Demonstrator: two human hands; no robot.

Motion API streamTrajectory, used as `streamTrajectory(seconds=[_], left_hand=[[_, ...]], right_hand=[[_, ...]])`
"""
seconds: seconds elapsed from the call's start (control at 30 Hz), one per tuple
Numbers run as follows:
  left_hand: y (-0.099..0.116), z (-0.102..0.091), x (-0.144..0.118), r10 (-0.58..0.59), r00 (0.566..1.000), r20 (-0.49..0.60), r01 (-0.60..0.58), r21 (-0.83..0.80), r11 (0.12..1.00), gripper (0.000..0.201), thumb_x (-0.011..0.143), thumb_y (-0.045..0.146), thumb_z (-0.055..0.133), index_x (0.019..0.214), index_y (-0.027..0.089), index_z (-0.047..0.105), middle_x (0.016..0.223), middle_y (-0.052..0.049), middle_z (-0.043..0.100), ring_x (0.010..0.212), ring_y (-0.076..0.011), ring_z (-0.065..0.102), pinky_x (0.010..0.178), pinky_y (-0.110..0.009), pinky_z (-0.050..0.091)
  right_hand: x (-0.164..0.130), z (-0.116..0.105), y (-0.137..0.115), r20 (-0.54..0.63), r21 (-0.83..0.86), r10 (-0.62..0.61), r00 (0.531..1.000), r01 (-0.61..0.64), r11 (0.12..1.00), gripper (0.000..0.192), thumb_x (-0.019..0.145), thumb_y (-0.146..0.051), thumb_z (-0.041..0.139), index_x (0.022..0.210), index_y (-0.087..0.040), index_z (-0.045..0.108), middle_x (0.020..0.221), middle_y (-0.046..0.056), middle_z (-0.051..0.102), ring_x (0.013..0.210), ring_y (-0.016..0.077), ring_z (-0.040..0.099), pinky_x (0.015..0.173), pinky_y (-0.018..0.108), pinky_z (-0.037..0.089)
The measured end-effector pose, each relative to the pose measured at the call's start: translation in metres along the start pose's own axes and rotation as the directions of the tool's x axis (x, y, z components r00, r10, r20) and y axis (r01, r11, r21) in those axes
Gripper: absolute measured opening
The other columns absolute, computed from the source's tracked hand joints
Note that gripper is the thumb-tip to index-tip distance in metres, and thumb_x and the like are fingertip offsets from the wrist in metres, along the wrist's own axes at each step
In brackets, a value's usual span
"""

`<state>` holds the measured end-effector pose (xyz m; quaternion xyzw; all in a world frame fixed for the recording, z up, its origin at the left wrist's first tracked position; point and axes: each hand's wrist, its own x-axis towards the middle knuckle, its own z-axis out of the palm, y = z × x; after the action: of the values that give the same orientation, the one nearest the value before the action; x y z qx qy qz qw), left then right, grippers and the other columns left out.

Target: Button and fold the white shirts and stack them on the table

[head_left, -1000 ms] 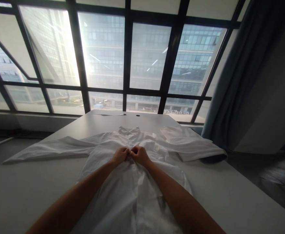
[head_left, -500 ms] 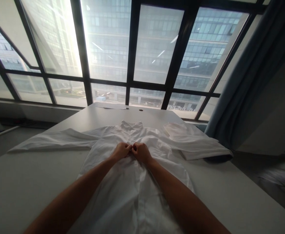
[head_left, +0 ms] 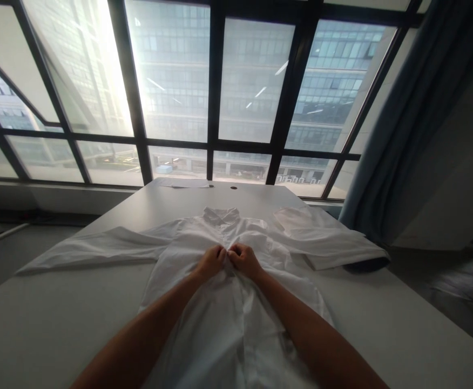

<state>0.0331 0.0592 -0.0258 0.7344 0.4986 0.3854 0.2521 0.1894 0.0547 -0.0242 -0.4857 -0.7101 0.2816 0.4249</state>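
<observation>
A white button-up shirt [head_left: 228, 319] lies flat on a grey table [head_left: 38, 319], collar away from me and sleeves spread to both sides. My left hand [head_left: 211, 261] and my right hand [head_left: 244, 260] meet at the shirt's front placket, just below the collar. Both pinch the fabric there, fingers curled and knuckles nearly touching. Whatever sits between my fingertips is hidden by the hands.
The right sleeve [head_left: 333, 243] hangs over the table's right edge. A sheet of paper [head_left: 186, 183] and a small round hole [head_left: 233, 188] are at the table's far end. Large dark-framed windows [head_left: 212, 92] stand behind, and a grey-blue curtain [head_left: 406, 124] hangs at the right.
My hands have stayed pinched together on the placket with only slight finger motion. The head view has shifted a little, so the shirt sits slightly differently in the picture.
</observation>
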Motion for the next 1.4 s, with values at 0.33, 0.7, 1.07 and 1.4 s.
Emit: streamTrajectory(seconds=[0.33, 0.7, 1.07, 1.4], left_hand=[[0.017, -0.016, -0.018, 0.093, 0.994, -0.059, -0.050, 0.515, 0.856, 0.022, 0.093, 0.028, 0.052, 0.108, 0.020, 0.066, 0.104, -0.009, 0.070, 0.102, -0.0240, 0.063, 0.085, -0.033, 0.047], [-0.007, -0.029, 0.013, 0.080, 0.953, 0.293, -0.241, 0.570, 0.786, 0.043, 0.101, 0.034, 0.032, 0.138, 0.023, 0.052, 0.144, -0.009, 0.054, 0.130, -0.0252, 0.051, 0.107, -0.044, 0.040], [-0.095, -0.077, 0.104, -0.202, 0.933, 0.298, -0.054, 0.671, 0.740, 0.066, 0.096, 0.064, 0.027, 0.153, 0.031, 0.032, 0.163, -0.006, 0.020, 0.150, -0.0353, 0.011, 0.112, -0.070, 0.011], [-0.094, -0.073, 0.145, -0.175, 0.961, 0.213, -0.034, 0.722, 0.691, 0.056, 0.098, 0.054, 0.035, 0.149, 0.031, 0.041, 0.161, -0.007, 0.026, 0.148, -0.0345, 0.019, 0.112, -0.071, 0.009]], right_hand=[[0.007, -0.005, -0.009, 0.138, -0.204, 0.195, 0.971, -0.165, 0.965, 0.022, 0.076, -0.026, 0.053, 0.058, -0.016, 0.061, 0.052, 0.000, 0.059, 0.049, 0.0113, 0.054, 0.052, 0.021, 0.040], [0.038, -0.051, 0.009, 0.036, -0.787, 0.099, 0.994, -0.033, 0.616, 0.048, 0.095, -0.043, 0.046, 0.136, -0.019, 0.057, 0.145, 0.013, 0.051, 0.136, 0.0257, 0.041, 0.115, 0.044, 0.023], [0.115, -0.079, 0.059, 0.243, -0.780, 0.505, 0.828, -0.143, 0.609, 0.108, 0.073, -0.084, 0.049, 0.158, -0.026, 0.016, 0.165, 0.007, 0.004, 0.150, 0.0359, 0.001, 0.117, 0.060, 0.004], [0.152, -0.066, 0.080, 0.123, -0.856, 0.310, 0.943, -0.057, 0.514, 0.089, 0.088, -0.076, 0.033, 0.156, -0.019, 0.026, 0.162, 0.012, 0.020, 0.150, 0.0333, 0.008, 0.117, 0.056, 0.000]])
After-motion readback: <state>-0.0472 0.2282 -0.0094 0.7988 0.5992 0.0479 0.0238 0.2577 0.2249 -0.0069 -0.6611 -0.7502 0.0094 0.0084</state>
